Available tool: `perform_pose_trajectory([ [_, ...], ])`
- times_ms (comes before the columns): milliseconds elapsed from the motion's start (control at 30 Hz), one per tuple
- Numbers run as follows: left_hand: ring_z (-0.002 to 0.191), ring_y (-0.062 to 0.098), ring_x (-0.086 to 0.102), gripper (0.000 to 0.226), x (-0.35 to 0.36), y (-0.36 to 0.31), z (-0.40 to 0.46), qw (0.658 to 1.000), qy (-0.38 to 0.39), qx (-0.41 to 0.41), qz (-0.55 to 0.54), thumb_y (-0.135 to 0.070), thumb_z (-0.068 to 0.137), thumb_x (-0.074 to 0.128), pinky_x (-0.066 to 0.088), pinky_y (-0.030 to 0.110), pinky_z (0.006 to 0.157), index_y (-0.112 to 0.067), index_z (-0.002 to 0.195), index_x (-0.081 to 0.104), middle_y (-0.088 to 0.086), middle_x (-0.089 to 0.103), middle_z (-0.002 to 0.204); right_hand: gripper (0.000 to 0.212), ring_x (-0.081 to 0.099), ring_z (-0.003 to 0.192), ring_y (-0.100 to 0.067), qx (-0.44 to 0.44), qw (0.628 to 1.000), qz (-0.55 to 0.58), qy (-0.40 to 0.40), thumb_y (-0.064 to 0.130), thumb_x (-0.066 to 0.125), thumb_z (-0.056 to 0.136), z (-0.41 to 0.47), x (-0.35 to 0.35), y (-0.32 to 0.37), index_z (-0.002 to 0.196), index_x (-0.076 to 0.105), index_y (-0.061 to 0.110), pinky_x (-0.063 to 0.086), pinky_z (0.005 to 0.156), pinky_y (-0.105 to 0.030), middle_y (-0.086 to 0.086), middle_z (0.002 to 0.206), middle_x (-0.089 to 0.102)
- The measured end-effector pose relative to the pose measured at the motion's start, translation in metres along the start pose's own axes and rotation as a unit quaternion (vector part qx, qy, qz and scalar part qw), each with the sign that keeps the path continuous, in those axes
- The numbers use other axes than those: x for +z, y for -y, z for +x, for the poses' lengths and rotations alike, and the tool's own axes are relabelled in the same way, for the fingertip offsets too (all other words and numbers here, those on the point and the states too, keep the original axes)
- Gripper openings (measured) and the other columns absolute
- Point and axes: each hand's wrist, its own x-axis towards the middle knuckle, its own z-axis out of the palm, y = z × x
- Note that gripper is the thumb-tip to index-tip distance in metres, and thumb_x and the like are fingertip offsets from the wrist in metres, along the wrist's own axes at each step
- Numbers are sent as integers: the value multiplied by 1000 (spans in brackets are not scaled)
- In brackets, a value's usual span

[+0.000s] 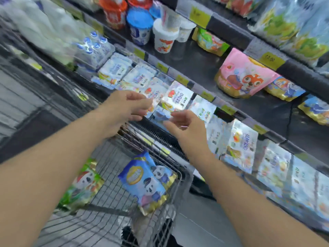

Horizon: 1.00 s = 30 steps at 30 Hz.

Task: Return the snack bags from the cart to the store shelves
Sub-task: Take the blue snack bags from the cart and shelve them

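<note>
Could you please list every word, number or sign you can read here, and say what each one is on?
"$2.00", roughly: yellow price tag on the upper shelf rail, near the pink bag.
Other yellow tags: blurred, unreadable.
White snack bags: vertical print, too blurred to read.
Blue bag in the cart: unreadable.

Both bare forearms stretched forward; left hand (127,108) fingers curled, seemingly pinching; right hand (187,129) loosely spread, fingers apart.
</note>
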Motion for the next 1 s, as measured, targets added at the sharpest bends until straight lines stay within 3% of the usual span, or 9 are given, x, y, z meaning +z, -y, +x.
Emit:
perform_pose_trajectory([
  [100, 68, 12, 67, 20, -34, 39, -33, 998, -38, -49, -23, -27, 81, 79, 54, 22, 60, -15, 91, 67, 2, 72, 78, 20, 64, 73, 1, 3, 991, -50, 122, 28, 82, 79, -34, 50, -7, 93, 70, 22, 49, 68, -13, 7, 83, 72],
  [200, 72, 16, 65, 21, -54, 97, -56, 988, -75, -128, -37, -23, 84, 78, 53, 26, 62, -9, 96, 68, 7, 72, 84, 24, 65, 82, -3, 66, 970, -114, 204, 33, 81, 80, -55, 83, -39, 98, 67, 25, 52, 75, -21, 9, 89, 70],
  [333, 61, 15, 55, 21, -53, 184, -75, 956, -133, -244, -97, -15, 87, 76, 45, 24, 53, -5, 99, 63, 9, 64, 80, 53, 60, 107, -18, 208, 912, -255, 246, 33, 78, 84, -59, 95, -97, 128, 55, 15, 51, 94, -36, -1, 119, 61],
  [433, 54, 15, 44, 20, -37, 245, -77, 933, -155, -302, -120, -10, 86, 75, 33, 23, 46, -10, 83, 55, 7, 52, 69, 70, 58, 117, -27, 302, 870, -311, 234, 30, 79, 83, -54, 98, -129, 140, 44, 9, 51, 95, -40, -10, 134, 55],
  [533, 77, 23, 53, 26, -9, 286, -71, 909, -180, -347, -144, -16, 84, 78, 37, 28, 57, -12, 81, 52, 13, 59, 95, 71, 58, 119, -31, 328, 861, -325, 214, 30, 78, 85, -49, 103, -150, 141, 41, 8, 51, 99, -46, -14, 136, 54],
  [667, 111, 27, 55, 46, 30, 318, -56, 881, -163, -395, -202, -23, 84, 79, 41, 35, 84, -4, 118, 55, 16, 54, 139, 59, 60, 111, -27, 307, 863, -346, 200, 34, 70, 91, -40, 104, -167, 138, 45, 10, 50, 82, -37, -10, 133, 57],
  [800, 78, 17, 52, 38, 51, 340, -42, 882, -141, -393, -216, -24, 82, 81, 42, 33, 80, -14, 104, 52, 1, 59, 110, 53, 58, 118, -26, 289, 863, -364, 200, 34, 66, 93, -35, 101, -178, 138, 49, 11, 44, 82, -31, -7, 136, 57],
  [933, 93, 23, 58, 41, 55, 350, -33, 883, -160, -393, -201, -23, 75, 87, 50, 38, 84, -7, 103, 61, 5, 63, 104, 51, 60, 114, -24, 288, 861, -371, 194, 34, 64, 94, -33, 103, -182, 138, 50, 12, 43, 77, -30, -5, 133, 57],
  [1000, 78, 19, 55, 39, 55, 350, -34, 881, -182, -393, -191, -22, 70, 91, 47, 34, 77, -14, 81, 54, -2, 57, 82, 50, 60, 112, -25, 290, 861, -373, 190, 33, 64, 94, -32, 104, -182, 137, 51, 11, 43, 76, -30, -6, 132, 58],
])
